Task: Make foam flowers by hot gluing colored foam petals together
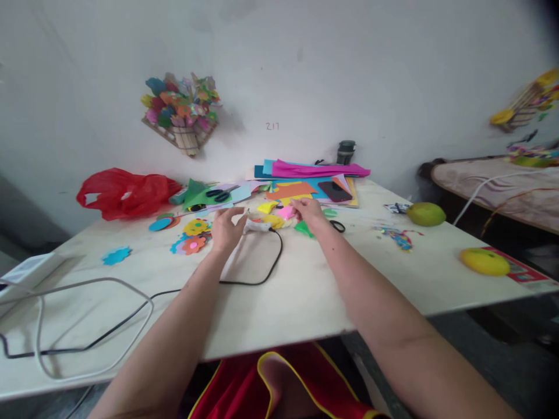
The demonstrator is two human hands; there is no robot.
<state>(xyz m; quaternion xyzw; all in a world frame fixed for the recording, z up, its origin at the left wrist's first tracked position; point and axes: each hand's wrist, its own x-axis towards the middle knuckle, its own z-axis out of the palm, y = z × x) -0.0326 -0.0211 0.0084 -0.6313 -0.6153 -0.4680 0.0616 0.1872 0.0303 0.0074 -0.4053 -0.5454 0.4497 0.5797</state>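
Observation:
My left hand hovers beside a white glue gun with a black cord. Its thumb and forefinger are apart, and I see nothing between them. My right hand is closed in a pinch at a bright pink foam piece; the fingertips partly hide the hold. Around the hands lie a yellow piece, another yellow piece and a green piece. Left of my left hand are flower cut-outs in yellow and orange.
Coloured sheets, a dark phone and scissors lie toward the wall. A red plastic bag sits back left. Cables loop across the left side. Two mangoes rest at right. Black scissor handles lie near my right wrist.

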